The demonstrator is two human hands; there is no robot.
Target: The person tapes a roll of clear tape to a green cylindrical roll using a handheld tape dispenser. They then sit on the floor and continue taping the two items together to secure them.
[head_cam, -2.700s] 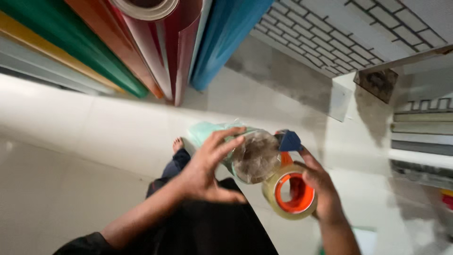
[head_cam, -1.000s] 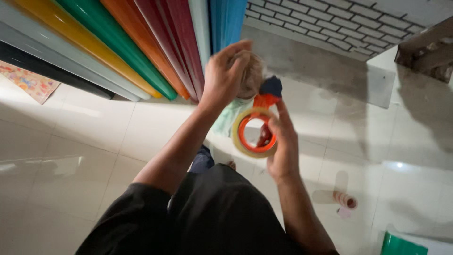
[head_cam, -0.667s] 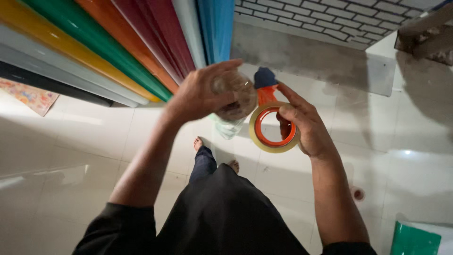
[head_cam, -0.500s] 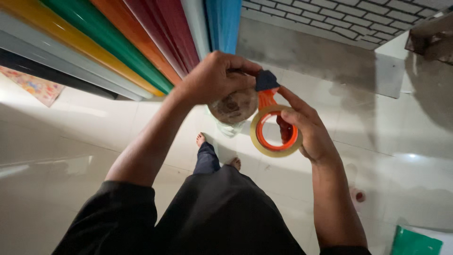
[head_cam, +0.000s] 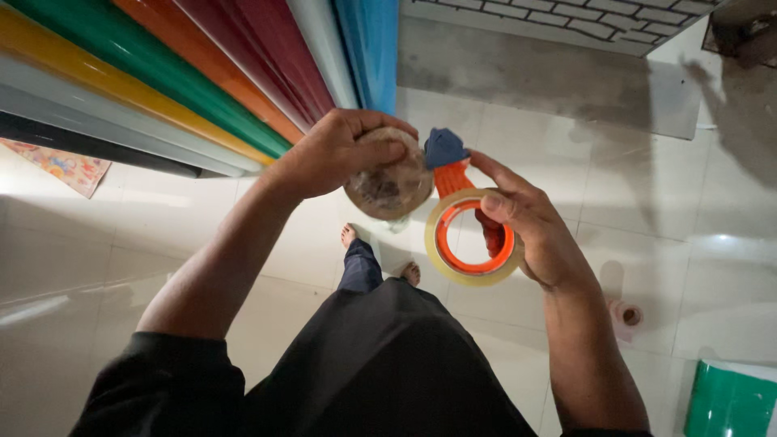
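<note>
resting in your left hand point(head_cam: 336, 154): one round, clear-wrapped bundle point(head_cam: 388, 184), brownish inside, held at chest height above the floor. your fingers point(head_cam: 379, 154) curl over its top edge and the thumb side cups it from the left, so the bundle sits just right of your palm and below the knuckles.

touching the bundle's right edge: one tape dispenser point(head_cam: 453, 174) with an orange handle and a dark blue head, the head sitting at the bundle's upper right.

mounted on it: one roll of clear tape point(head_cam: 472, 240) on an orange core, hanging just below and right of the bundle.

your right hand point(head_cam: 530, 231) is closed on the dispenser, thumb lying over the roll's upper rim, fingers passing through the core.

beneath: white tiled floor point(head_cam: 672, 243), your bare feet point(head_cam: 350, 236) and dark clothing.

upper left: leaning rolls of coloured sheet point(head_cam: 202, 73) in yellow, green, orange, red, blue.

lower right: one green roll point(head_cam: 724, 400); one small empty core point(head_cam: 625, 316) on the tiles.
</note>
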